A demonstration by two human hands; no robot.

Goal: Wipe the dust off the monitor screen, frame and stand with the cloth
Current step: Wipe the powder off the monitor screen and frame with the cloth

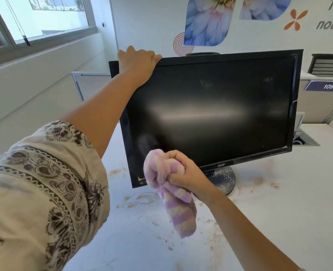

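Underneath, dust [134,202] litters the white desk [279,222] beside windows [44,20].

The monitor [210,114] bezel reads "acer"; a blue plate [327,86] reads "109".
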